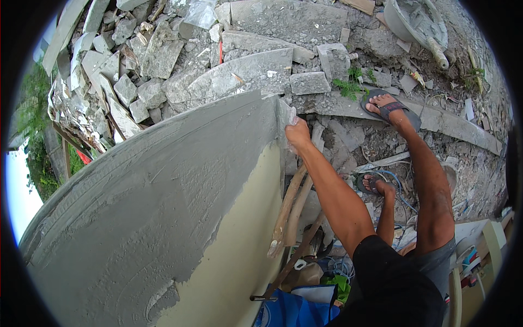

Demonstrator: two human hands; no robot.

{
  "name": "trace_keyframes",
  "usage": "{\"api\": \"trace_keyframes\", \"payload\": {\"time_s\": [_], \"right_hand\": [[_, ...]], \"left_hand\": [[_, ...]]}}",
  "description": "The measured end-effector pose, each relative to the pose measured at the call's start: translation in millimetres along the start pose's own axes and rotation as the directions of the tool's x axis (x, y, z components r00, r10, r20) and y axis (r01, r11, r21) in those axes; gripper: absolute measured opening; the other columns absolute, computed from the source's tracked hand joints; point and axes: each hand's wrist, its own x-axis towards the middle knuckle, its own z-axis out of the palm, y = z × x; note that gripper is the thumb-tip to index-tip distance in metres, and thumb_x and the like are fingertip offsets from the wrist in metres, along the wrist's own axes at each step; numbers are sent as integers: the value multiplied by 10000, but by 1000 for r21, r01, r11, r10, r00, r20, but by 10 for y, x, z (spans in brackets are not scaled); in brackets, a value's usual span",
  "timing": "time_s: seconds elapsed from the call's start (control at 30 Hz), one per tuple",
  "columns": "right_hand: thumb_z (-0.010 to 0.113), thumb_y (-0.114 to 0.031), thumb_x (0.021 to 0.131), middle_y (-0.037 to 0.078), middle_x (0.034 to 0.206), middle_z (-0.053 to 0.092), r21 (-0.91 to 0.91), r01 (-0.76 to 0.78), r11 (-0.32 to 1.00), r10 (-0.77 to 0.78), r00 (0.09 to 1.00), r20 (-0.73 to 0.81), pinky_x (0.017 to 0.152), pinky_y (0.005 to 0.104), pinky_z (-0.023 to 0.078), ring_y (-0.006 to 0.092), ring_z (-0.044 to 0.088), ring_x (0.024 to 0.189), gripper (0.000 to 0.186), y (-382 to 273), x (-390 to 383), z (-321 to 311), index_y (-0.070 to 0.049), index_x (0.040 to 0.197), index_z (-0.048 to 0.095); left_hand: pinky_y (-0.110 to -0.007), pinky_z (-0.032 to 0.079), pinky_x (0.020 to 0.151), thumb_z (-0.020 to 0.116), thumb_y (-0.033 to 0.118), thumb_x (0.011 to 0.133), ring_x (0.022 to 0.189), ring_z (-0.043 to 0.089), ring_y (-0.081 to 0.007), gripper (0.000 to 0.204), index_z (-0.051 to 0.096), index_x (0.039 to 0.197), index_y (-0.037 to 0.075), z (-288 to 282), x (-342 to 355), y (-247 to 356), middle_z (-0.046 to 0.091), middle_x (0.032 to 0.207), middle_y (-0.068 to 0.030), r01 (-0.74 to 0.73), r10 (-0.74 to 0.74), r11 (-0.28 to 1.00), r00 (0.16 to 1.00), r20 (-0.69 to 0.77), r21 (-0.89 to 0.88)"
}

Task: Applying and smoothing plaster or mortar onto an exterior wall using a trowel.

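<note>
My right hand [297,135] reaches to the upper corner of a large panel and is closed around a pale, crumpled piece that looks like plastic sheet [286,115]. The piece presses against the corner's edge, and my fingers hide part of it. Wet grey mortar [147,180] coats most of the panel, with trowel marks and ridges in it. Along the panel's right side a bare cream strip [234,229] shows. My left hand is out of view.
Rubble and broken concrete slabs [239,73] cover the ground ahead. A mortar-smeared basin [419,24] stands at upper right. Wooden poles [291,210], a rusty bar [299,253] and a blue bag [299,309] lie beside the panel. My sandalled feet [391,108] are at right.
</note>
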Motion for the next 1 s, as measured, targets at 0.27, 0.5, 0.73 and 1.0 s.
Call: {"api": "trace_keyframes", "payload": {"time_s": [0.27,0.5,0.73,1.0], "right_hand": [[541,-40,762,269,960,638,-118,225,967,-224,974,19,821,477,480,460,614,926,320,-738,-1113,226,39,1067,598],[546,-22,775,262,1027,644,-8,579,815,-579,814,48,872,471,481,449,612,960,345,-735,-1990,18,72,1104,591],[522,-13,766,209,855,690,-107,192,975,-204,972,-115,777,417,508,356,678,846,240,17,-286,-143,43,967,640],[530,-26,786,272,1129,622,-300,546,782,-571,821,5,919,442,479,425,602,1056,401,-13,-1298,473,16,1181,583]], "left_hand": [[-398,305,978,685,516,808,697,366,-136,1046,132,1424,-121,-170,32,-100,404,916,-56,3,-4,999,1000,21,51],[-405,298,984,683,518,808,730,363,-146,1044,133,1422,-121,-254,47,-19,394,947,-67,5,-7,998,999,39,61],[-412,291,991,682,519,808,763,360,-156,1042,134,1421,-121,-95,5,210,384,977,-78,35,-35,999,999,41,13],[-420,284,998,679,521,808,801,356,-168,1040,135,1418,-121,-106,19,152,374,1012,-91,15,-18,999,997,80,40]]}}
